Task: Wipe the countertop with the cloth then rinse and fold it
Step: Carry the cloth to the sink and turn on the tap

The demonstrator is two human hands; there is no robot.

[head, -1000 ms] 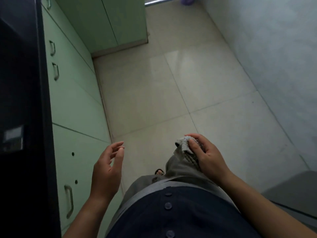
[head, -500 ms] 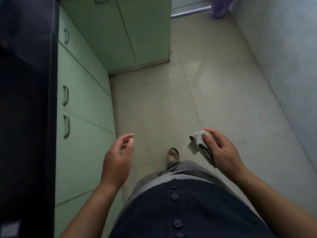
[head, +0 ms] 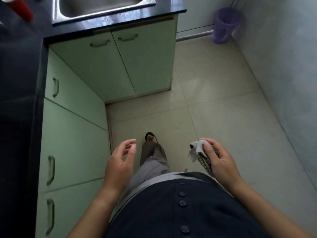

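My right hand [head: 221,162] grips a bunched grey patterned cloth [head: 200,155] at waist height over the tiled floor. A corner of the cloth sticks out to the left of my thumb. My left hand [head: 120,162] hangs empty beside it, fingers apart and slightly curled. The dark countertop [head: 22,83] runs down the left edge and turns across the top. A steel sink [head: 103,7] is set into it at the far end, well ahead of both hands.
Pale green cabinets [head: 73,134] with handles line the left and the far end under the sink. A purple basket [head: 224,24] stands in the far right corner by the grey wall [head: 283,83]. A red object [head: 20,7] lies on the counter, top left. My foot [head: 151,138] is on the floor.
The view has moved forward along the cabinets: the sink, far countertop and purple basket have come into sight. Both hands keep their poses, and the cloth stays in my right hand.
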